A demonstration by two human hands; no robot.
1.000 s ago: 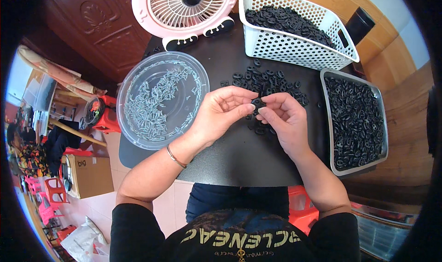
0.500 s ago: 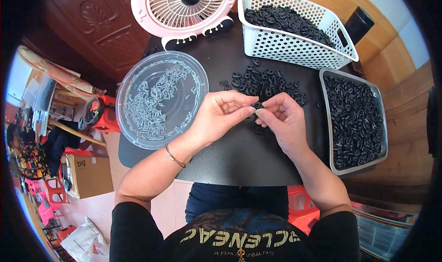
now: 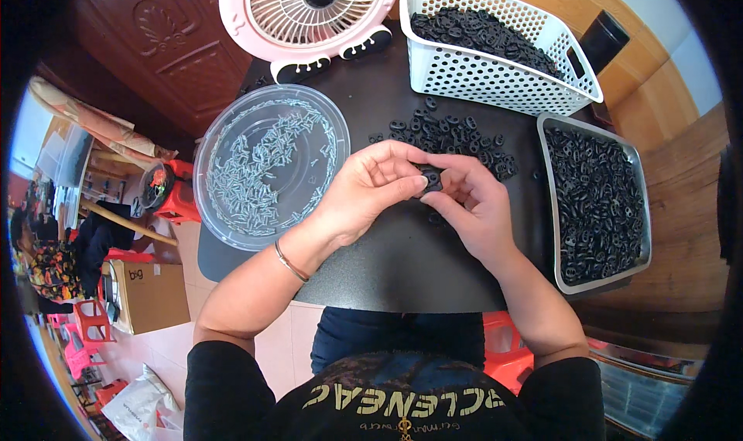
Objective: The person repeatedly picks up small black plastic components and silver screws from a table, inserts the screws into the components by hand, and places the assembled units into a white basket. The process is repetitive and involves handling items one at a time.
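Over the dark table, my left hand [image 3: 371, 184] and my right hand [image 3: 474, 201] meet fingertip to fingertip. Between them they pinch a small black two-hole piece [image 3: 433, 179], which looks like a cord lock. Fingers cover part of it. Just beyond lies a loose heap of similar black pieces [image 3: 453, 133], partly hidden by my hands. Left of my left hand is a round clear plastic tub [image 3: 298, 201] with many thin, silvery metal bits [image 3: 246, 189], too small to tell whether springs or screws.
To the right, a metal tray [image 3: 551, 201] is full of black pieces. A white perforated basket [image 3: 495, 92] at the back holds more. A pink fan [image 3: 234, 7] stands at the far left, a black cylinder [image 3: 605, 38] behind the basket. A cardboard box [image 3: 159, 295] sits on the floor.
My right hand has turned and its fingers have closed in over the black piece, which shows more plainly now. Both hands remain together in nearly the same spot.
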